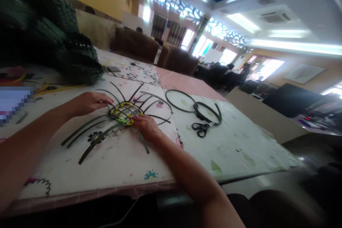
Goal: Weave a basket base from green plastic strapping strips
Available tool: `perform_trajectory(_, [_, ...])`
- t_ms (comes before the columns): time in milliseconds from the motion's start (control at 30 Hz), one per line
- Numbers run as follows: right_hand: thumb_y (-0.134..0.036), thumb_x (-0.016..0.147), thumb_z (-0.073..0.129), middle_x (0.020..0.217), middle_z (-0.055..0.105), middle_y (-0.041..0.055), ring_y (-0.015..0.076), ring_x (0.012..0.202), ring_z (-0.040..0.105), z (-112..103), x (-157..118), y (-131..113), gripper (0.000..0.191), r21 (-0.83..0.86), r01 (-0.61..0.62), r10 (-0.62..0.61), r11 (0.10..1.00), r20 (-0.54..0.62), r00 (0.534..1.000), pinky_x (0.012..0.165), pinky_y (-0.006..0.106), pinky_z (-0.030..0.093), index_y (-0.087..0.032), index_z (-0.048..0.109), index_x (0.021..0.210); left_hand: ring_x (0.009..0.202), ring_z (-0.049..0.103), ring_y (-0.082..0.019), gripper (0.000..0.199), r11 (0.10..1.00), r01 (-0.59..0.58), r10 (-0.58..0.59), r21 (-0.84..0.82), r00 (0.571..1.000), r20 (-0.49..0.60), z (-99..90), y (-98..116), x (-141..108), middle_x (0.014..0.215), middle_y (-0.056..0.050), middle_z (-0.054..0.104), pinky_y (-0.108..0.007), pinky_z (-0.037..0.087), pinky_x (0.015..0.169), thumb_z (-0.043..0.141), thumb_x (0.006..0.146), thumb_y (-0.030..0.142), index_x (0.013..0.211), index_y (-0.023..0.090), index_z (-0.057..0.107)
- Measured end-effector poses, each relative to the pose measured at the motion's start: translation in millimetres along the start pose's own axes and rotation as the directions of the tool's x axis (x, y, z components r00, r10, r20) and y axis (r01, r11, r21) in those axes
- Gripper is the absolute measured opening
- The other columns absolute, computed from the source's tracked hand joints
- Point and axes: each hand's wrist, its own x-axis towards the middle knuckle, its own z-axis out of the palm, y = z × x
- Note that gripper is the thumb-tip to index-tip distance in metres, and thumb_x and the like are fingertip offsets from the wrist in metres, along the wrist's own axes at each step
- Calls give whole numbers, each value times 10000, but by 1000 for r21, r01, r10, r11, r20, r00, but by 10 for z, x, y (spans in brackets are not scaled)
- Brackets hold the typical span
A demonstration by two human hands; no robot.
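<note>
A small round woven base (pixel 127 113) lies on the patterned tablecloth, with dark green flat strips (pixel 93 146) fanning out from it on all sides. Yellow ties and a bright green piece dot its rim. At its upper left edge, my left hand (pixel 92 102) has thumb and fingers drawn together; what lies between them is too small to make out. The fingers of my right hand (pixel 146 126) are closed on the base's lower right edge, hiding part of it. Black-handled scissors (pixel 201 129) lie to the right, beside a coil of dark green strip (pixel 210 118).
A thin dark hoop (pixel 181 109) touches the coil. Dark green woven pieces (pixel 64 46) are heaped at the far left, near yellow strips (pixel 66 87) and a blurred-out screen (pixel 14 101). Brown chairs (pixel 136 44) stand behind the table. The table's front edge (pixel 93 196) runs close to me.
</note>
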Motion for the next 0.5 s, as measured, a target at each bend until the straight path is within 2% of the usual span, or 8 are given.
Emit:
perform_trajectory(67, [-138, 933, 613, 915, 719, 51, 177, 839, 598, 1, 6, -50, 115, -2, 33, -33, 999, -7, 999, 758, 292, 401, -174, 705, 875, 1173, 668, -278, 454, 999, -18, 19, 46, 999, -32, 39, 68, 18, 1287, -120, 752, -413, 450, 1100, 554, 978, 511, 1174, 164, 770])
perform_trajectory(133, [-151, 939, 620, 887, 710, 47, 179, 834, 595, 5, 11, -108, 110, -1, 74, -74, 997, -12, 997, 756, 296, 404, -174, 702, 869, 1247, 639, -277, 493, 995, -58, 56, 76, 998, 23, 166, 174, 53, 1376, -126, 707, -404, 424, 1134, 499, 1010, 513, 1278, 174, 734])
perform_trajectory(200, [-159, 945, 626, 863, 701, 42, 180, 835, 596, 6, 13, -158, 103, -3, 107, -107, 994, -11, 994, 761, 296, 410, -177, 706, 883, 1426, 515, -278, 546, 988, -129, 118, 87, 985, 125, 354, 286, 89, 1557, -131, 564, -399, 348, 1212, 457, 1031, 485, 1439, 169, 636])
perform_trajectory(233, [-159, 949, 624, 855, 698, 40, 180, 835, 597, 4, 11, -177, 104, -5, 114, -114, 993, -8, 993, 763, 294, 413, -179, 710, 894, 1495, 435, -294, 581, 984, -142, 126, 109, 982, 140, 454, 332, 101, 1610, -143, 497, -425, 293, 1247, 440, 1033, 484, 1487, 156, 593])
perform_trajectory(267, [-157, 954, 619, 849, 694, 39, 179, 833, 598, 3, 9, -191, 108, -6, 114, -114, 993, -3, 993, 762, 292, 415, -180, 714, 910, 1533, 378, -315, 619, 979, -142, 117, 145, 978, 171, 551, 368, 108, 1644, -155, 444, -458, 251, 1265, 434, 1031, 508, 1520, 149, 559])
perform_trajectory(367, [-153, 957, 609, 848, 686, 39, 178, 818, 598, 3, -11, -219, 112, 11, 111, -111, 994, 16, 994, 757, 291, 421, -175, 718, 971, 1586, 269, -349, 717, 963, -61, -12, 262, 963, 268, 762, 411, 99, 1704, -162, 320, -528, 170, 1277, 413, 1030, 584, 1620, 177, 429])
perform_trajectory(500, [-165, 983, 563, 830, 668, 45, 183, 822, 590, 21, -56, -250, 140, 32, 98, -98, 995, 3, 995, 762, 298, 426, -166, 702, 984, 1610, 213, -318, 733, 935, -17, -111, 354, 934, 339, 825, 410, 75, 1724, -139, 269, -508, 109, 1282, 352, 1050, 590, 1668, 197, 325])
